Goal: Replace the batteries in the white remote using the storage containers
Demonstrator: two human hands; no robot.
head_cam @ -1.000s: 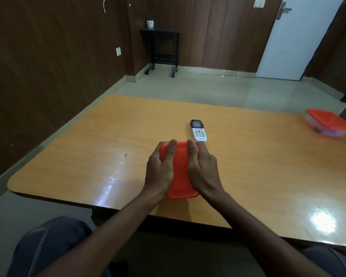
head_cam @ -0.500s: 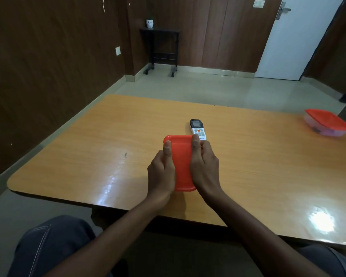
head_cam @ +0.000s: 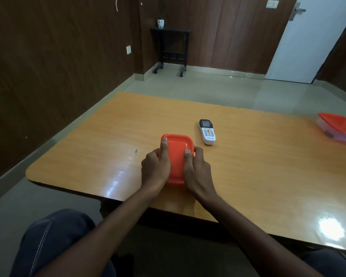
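Head view, looking down at an orange wooden tabletop [head_cam: 248, 176] where a person holds a small container with an orange lid [head_cam: 177, 154] near the near edge, a little toward the left. The left hand [head_cam: 155, 168] grips its left side, thumb lying flat along the lid; the right hand [head_cam: 198, 168] grips the right side, thumb tip on the lid's right rim. The white remote [head_cam: 207, 131] lies face up just beyond the container, toward the far right of it, not touching. A second orange-lidded container [head_cam: 338, 126] sits at the right edge, partly cut off. The step appears to be opening the lid: it would go best with one hand steadying the base while the other thumb lifts a corner, kept low so nothing spills. The container's body and contents are hidden under lid and hands, and no batteries can be seen anywhere.
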